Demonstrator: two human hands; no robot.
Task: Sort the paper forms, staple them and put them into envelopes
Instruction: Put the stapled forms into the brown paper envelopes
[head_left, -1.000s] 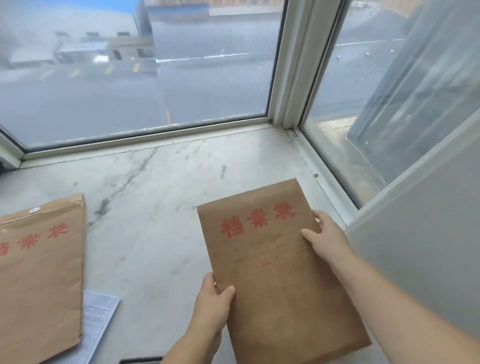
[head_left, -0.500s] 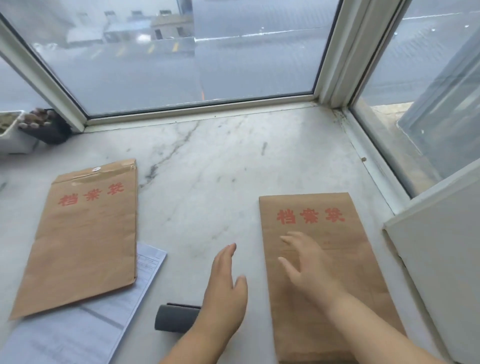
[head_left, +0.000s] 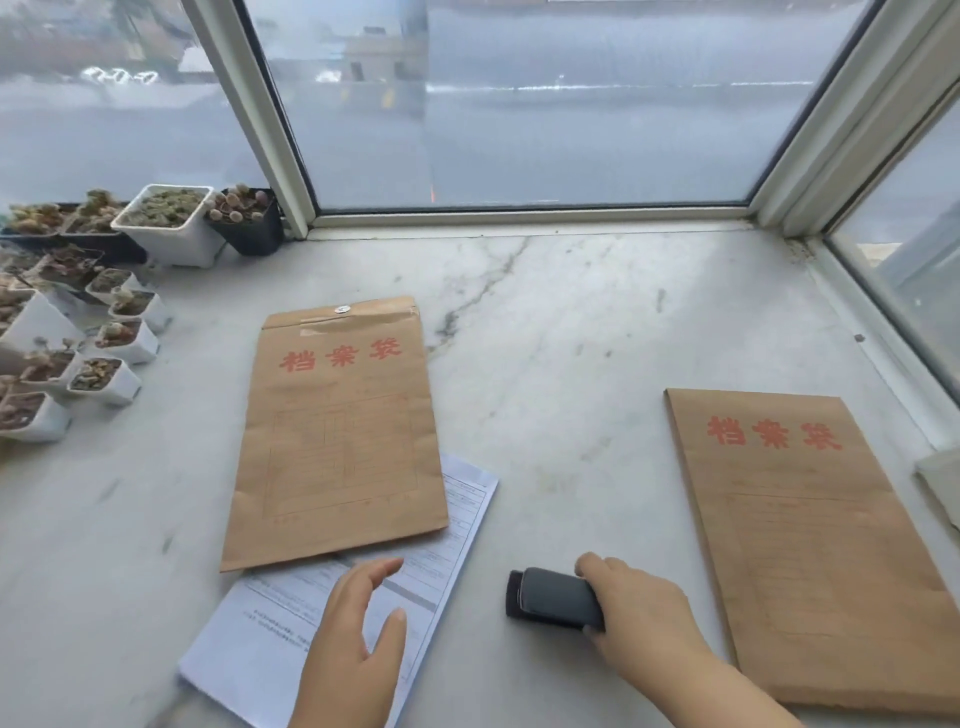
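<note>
Brown filled envelope (head_left: 810, 545) now lies released at the desk's (head_left: 571, 364) right; right hand (head_left: 639, 608) grips the stapler (head_left: 556, 597), left hand (head_left: 353, 639) hovers open-fingered over the forms (head_left: 291, 623), indicating stapling next.

Soft daylight, a bit blurry

Light comes in through the window (head_left: 519, 130) at 12 o'clock, so shadows are faint. The street outside looks hazy, maybe from dirty glass. Frame bars bend at the edges. The left hand (head_left: 348, 649) looks smeared.
</note>
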